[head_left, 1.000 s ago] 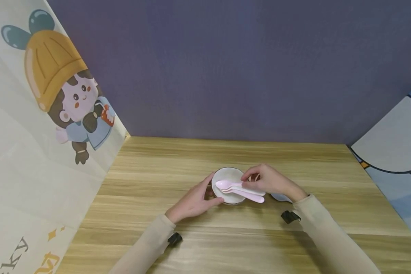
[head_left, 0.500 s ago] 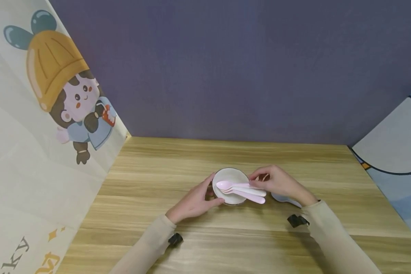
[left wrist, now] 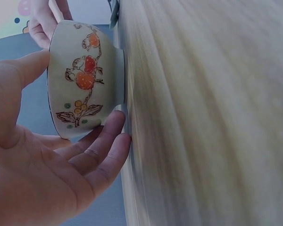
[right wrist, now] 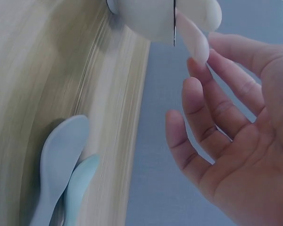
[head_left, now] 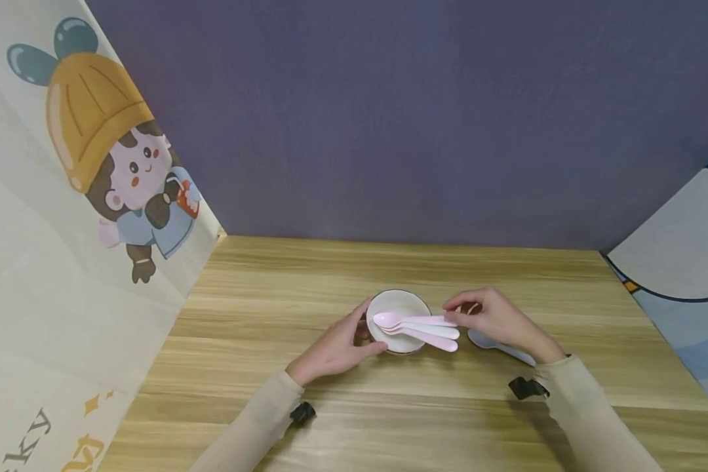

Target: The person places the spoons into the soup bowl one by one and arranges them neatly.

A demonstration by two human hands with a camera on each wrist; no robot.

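Observation:
A cream bowl point(head_left: 396, 301) stands on the wooden table, fruit and leaves painted on its outside point(left wrist: 87, 77). My left hand point(head_left: 336, 347) grips its left side, thumb at the rim, other fingers curled low near the foot. Inside lean a pink spoon point(head_left: 387, 319), a white spoon point(head_left: 441, 330) and a second pink spoon point(head_left: 439, 341), their handles sticking out over the right rim. My right hand point(head_left: 492, 321) pinches the handle end of the upper pink spoon between thumb and fingertips. In the right wrist view that handle point(right wrist: 196, 42) meets the fingertips.
Right of the bowl, partly under the right forearm, a grey-blue spoon point(head_left: 482, 339) lies on the table point(head_left: 307, 275). The right wrist view shows a pale teal spoon point(right wrist: 82, 181) beside it. A dark panel point(head_left: 389, 131) closes off the back; printed cartoon walls flank the sides.
My right hand has slid rightward along the upper pink spoon to the end of its handle, uncovering more of the handles and the grey-blue spoon. The left hand and bowl stay nearly still.

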